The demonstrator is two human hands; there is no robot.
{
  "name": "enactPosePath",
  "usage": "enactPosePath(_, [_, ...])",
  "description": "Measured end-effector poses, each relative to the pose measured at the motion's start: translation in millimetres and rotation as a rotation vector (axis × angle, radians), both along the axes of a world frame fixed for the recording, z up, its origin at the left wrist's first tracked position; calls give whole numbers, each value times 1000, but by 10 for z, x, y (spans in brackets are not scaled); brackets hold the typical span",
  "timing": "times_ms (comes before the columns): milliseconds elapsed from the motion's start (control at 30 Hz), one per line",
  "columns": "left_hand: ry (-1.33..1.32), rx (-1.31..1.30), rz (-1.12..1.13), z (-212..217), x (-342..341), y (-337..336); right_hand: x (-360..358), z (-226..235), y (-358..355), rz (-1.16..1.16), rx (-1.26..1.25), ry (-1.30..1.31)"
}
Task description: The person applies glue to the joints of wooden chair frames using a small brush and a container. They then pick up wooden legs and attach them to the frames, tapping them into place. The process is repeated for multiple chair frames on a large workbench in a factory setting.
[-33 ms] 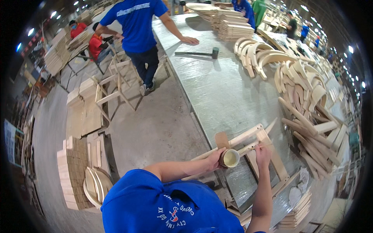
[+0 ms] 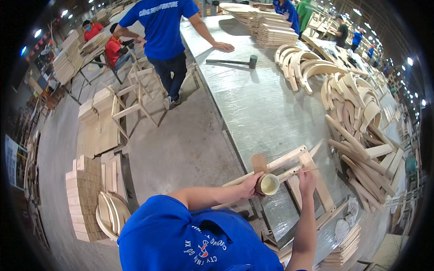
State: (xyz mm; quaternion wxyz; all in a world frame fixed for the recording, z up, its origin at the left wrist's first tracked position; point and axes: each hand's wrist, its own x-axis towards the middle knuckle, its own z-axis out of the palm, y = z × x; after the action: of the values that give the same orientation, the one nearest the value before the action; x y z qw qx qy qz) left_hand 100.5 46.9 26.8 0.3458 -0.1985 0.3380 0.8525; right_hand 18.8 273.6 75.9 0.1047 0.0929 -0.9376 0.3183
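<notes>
My left hand (image 2: 252, 184) is closed around a small cup (image 2: 270, 184) of pale yellow, creamy stuff, its open mouth facing up. A thin light stick (image 2: 311, 170) is pinched in my right hand (image 2: 308, 182), close to a rail of a pale wooden frame (image 2: 320, 184). Dark holes show in the frame's joints. The frame lies at the near end of the table, partly over its left edge. Beyond the cup, a brown rounded piece (image 2: 259, 163) sticks up; I cannot tell what it belongs to.
On the film-covered table (image 2: 253, 104) lie a mallet (image 2: 233, 62), curved wooden parts (image 2: 312, 67), loose wooden legs (image 2: 361, 158) and stacked slats (image 2: 273, 34). A person in blue (image 2: 165, 34) leans a hand on it. Wooden blocks (image 2: 83, 198) and a chair frame (image 2: 135, 106) stand left.
The view has shifted very slightly. My right hand and the stick have moved a little by the frame's rail; my left hand keeps the cup in nearly the same place.
</notes>
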Motion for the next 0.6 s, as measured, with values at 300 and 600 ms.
enactPosePath(300, [-16,-2,12,-42,19,-143,95,197,-89,1,162,-25])
enactPosePath(600, [145,-231,177,186,-341,-328,610,921,-430,-79,-331,27])
